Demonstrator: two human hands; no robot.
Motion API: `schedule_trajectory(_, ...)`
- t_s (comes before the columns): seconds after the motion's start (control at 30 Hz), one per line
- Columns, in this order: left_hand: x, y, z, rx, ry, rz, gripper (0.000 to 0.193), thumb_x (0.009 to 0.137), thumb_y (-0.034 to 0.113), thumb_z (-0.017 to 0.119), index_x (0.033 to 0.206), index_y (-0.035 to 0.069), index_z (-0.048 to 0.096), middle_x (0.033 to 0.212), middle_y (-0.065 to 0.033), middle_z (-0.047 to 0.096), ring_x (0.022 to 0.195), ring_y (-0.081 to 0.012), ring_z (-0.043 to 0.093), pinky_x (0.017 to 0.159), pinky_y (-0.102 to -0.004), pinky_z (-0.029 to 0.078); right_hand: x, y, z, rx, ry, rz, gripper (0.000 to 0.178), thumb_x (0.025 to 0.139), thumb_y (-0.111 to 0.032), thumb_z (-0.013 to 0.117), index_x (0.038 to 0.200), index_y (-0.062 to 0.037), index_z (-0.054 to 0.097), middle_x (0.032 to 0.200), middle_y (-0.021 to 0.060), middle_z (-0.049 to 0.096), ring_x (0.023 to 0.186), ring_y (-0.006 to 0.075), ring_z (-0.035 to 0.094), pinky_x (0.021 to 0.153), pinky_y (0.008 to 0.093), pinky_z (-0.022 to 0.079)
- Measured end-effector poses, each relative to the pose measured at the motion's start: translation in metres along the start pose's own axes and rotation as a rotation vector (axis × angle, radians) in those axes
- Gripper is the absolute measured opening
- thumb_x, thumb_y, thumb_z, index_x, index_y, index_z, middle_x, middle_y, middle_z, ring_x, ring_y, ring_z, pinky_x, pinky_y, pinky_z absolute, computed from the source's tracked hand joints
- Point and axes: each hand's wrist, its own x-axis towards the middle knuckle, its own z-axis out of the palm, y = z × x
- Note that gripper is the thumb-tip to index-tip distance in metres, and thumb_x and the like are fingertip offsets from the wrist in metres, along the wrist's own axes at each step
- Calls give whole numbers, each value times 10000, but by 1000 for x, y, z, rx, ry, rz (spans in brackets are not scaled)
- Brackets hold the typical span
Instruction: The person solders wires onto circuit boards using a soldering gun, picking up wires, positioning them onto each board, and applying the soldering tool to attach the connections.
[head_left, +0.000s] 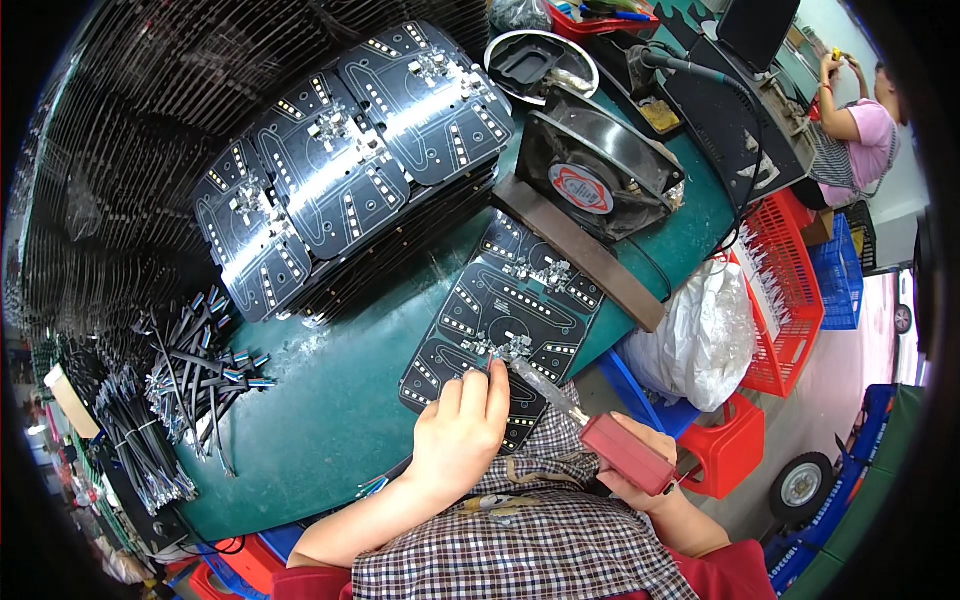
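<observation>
Left hand (460, 430) partly hides circuit board (508, 318).

We see a black circuit panel (505, 322), studded with pale squares, lying face up and slanted under our left hand (460, 432). In our right hand (645, 480), a boxy red tool (628, 455) angles leftward, its slim tip seemingly touching the panel.

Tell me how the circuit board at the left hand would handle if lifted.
The circuit board looks thin and flat, so probably light and fairly stiff. The small parts standing on its face are likely fragile if knocked.
</observation>
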Motion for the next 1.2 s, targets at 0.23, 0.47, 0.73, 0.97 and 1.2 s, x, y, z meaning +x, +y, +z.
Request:
schedule_trajectory(0.23,-1,3,-2,-13,-36,-27,485,663,80,582,1145,27,604,816,-33,490,669,-142,511,508,-240,454,-15,-5,2,39,76,233,601,711,-204,763,1169,110,535,854,104,685,633,160,648,610,245,508)
schedule_trajectory(0.47,-6,-7,5,-202,-13,-9,493,673,61,586,1164,22,596,873,-45,524,702,-155,543,544,-259,482,-17,-4,2,248,54,282,636,716,-219,762,1199,112,516,892,110,690,683,145,654,647,247,510)
schedule_trajectory(0.73,-6,-2,6,-168,-7,-13,516,645,56,593,1160,18,595,857,-59,516,697,-159,541,555,-249,490,-16,10,4,-23,61,8,626,692,-218,777,1185,86,540,1030,170,663,789,237,681,694,295,532)
schedule_trajectory(0.97,-4,1,4,-127,12,-10,508,644,66,594,1149,16,599,828,-46,494,689,-152,529,517,-240,481,-13,9,1,-92,-12,-43,618,672,-210,793,1159,84,552,1022,177,660,799,262,682,701,315,537)
schedule_trajectory(1.2,-3,0,4,-104,5,12,481,664,83,582,1137,-1,596,800,-34,482,687,-136,522,508,-224,470,-19,-2,3,275,33,289,617,694,-202,775,1170,109,537,963,163,676,753,235,690,682,283,534)
